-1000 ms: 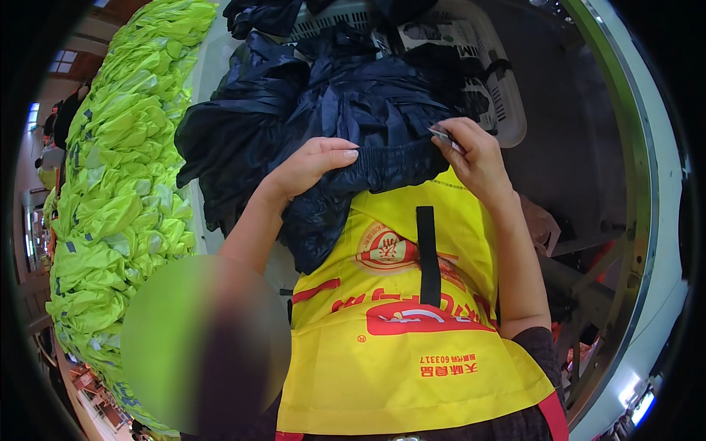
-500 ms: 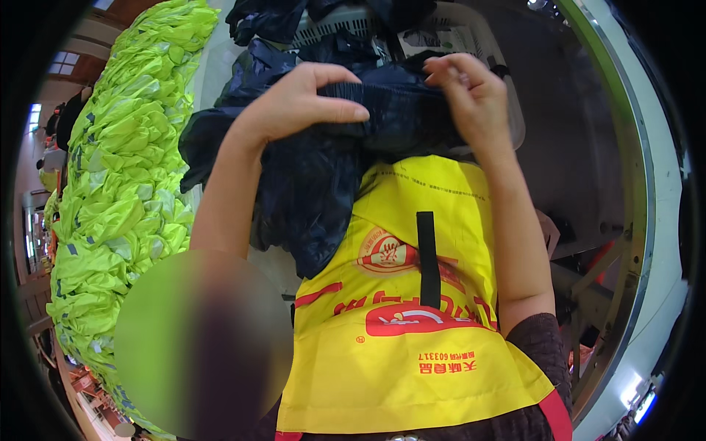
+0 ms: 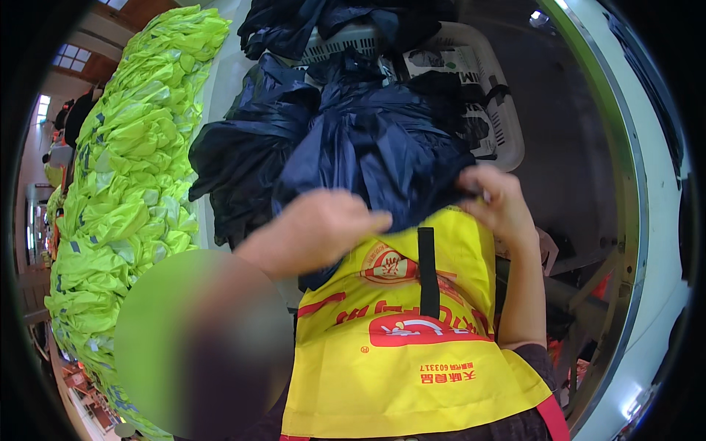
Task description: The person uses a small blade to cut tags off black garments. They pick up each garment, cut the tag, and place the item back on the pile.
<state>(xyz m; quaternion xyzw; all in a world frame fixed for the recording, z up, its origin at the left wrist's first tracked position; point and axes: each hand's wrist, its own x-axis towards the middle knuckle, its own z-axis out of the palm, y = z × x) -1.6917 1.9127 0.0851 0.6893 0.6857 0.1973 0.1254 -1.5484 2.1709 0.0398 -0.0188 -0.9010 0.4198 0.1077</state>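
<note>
A dark navy garment of thin, shiny cloth lies spread in front of me, gathered at its far end and with its near edge drawn toward my apron. My left hand is closed at this near edge with the thumb stretched along it; motion blurs the fingers. At the garment's right corner my right hand pinches the cloth between thumb and fingers, also a little blurred. More dark cloth lies bunched under and to the left of it.
A white plastic basket behind holds printed packets and dark cloth. A long heap of neon-yellow garments runs down the left side. My yellow apron covers my lap. A pale metal-edged table curves along the right.
Both hands have come down toward me, drawing the navy cloth along. The ribbed elastic band between them no longer shows, and the cloth now lies spread out smoother.
</note>
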